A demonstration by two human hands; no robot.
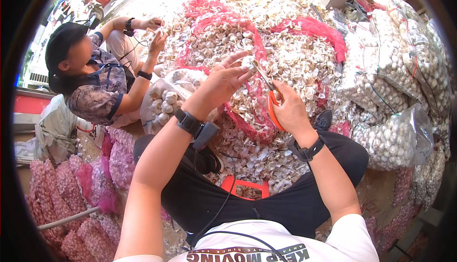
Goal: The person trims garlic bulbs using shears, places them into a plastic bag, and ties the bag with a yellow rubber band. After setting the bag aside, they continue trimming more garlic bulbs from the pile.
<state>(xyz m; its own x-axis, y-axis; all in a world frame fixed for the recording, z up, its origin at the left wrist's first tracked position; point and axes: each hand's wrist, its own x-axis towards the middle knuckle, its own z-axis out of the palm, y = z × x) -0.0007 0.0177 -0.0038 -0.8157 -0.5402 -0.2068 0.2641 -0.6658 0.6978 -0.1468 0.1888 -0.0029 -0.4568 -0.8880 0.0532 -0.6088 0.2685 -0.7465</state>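
Observation:
My left hand (227, 78) is raised in front of me, its fingertips closed round a garlic bulb (248, 63). In my right hand (288, 107) is a pair of scissors (272, 101) with orange handles. Their metal blades reach up and left to the bulb and seem to touch it; whether they are parted I cannot make out. Below both hands spreads a heap of garlic skins and bulbs (295, 55), with red mesh netting (252, 131) lying across it.
A co-worker (102, 76) sits at the left with both hands raised. Beside them is a clear bag of garlic bulbs (164, 102). Filled clear bags (388, 140) are stacked at the right, pink mesh sacks (57, 190) at the lower left. A red stool (245, 184) shows between my legs.

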